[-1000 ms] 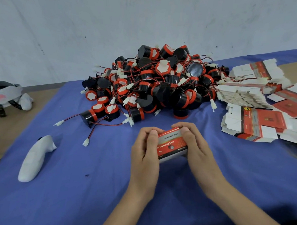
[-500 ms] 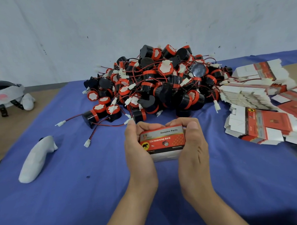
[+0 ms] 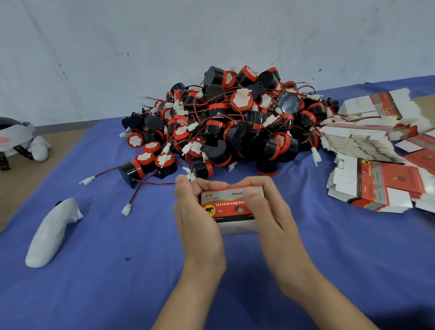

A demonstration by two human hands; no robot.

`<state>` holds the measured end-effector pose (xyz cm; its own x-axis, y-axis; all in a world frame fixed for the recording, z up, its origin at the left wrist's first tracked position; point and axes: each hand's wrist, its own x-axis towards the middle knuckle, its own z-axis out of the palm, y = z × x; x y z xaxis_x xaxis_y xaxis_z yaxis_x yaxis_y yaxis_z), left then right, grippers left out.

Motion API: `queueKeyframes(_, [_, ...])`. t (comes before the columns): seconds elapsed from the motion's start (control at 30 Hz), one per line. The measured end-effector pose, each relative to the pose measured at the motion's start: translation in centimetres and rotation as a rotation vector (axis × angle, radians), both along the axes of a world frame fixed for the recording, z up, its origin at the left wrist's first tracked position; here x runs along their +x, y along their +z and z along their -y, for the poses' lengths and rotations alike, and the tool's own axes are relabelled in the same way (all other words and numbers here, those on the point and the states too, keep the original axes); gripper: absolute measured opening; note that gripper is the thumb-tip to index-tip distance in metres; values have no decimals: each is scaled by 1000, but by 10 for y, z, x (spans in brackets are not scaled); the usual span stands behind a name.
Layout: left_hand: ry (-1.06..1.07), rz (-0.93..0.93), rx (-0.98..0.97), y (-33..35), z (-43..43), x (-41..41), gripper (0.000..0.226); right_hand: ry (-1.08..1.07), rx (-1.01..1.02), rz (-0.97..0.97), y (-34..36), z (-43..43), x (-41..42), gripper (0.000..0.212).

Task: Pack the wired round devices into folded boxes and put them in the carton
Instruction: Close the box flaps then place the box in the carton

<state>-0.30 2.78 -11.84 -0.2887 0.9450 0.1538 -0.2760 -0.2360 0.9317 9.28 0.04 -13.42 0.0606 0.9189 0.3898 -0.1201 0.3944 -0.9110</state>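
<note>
Closed red-and-white printed cardboard box [image 3: 228,206]: centre frame, label up. Black-and-red round wired devices [image 3: 234,124]: tangled heap, upper centre. Flat red-and-white cardboard box blanks [image 3: 376,182]: loose stacks, right edge.

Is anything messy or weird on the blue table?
Yes. The flat boxes on the right lie in crooked, fanned-out stacks, and the round devices are heaped in one tangled pile. The held folded box looks fine.

Ahead: device pile [image 3: 234,121]; right: flat boxes [image 3: 377,190]; left: open cloth [image 3: 122,281] up to white controller [image 3: 52,234].
</note>
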Motion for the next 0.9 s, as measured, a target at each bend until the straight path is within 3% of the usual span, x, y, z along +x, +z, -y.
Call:
queueKeyframes(0.1, [40, -9, -20, -3, -1, -3, 69, 55, -28, 27, -2, 1, -1, 10])
queueKeyframes(0.3, [-27, -73, -39, 0, -2, 1, 69, -40, -37, 4, 0, -4, -1, 13])
queueKeyframes(0.5, [-106, -265, 137, -2, 8, 12, 30, -189, -41, -99, 3, -9, 5, 16])
queueKeyframes(0.73, [56, -218, 118, -7, 9, 24, 38, -404, -15, -173, -3, -6, -8, 32])
queueKeyframes(0.9, [79, -215, 115, -4, 3, 24, 37, -402, -13, -169, -2, -8, -8, 32])
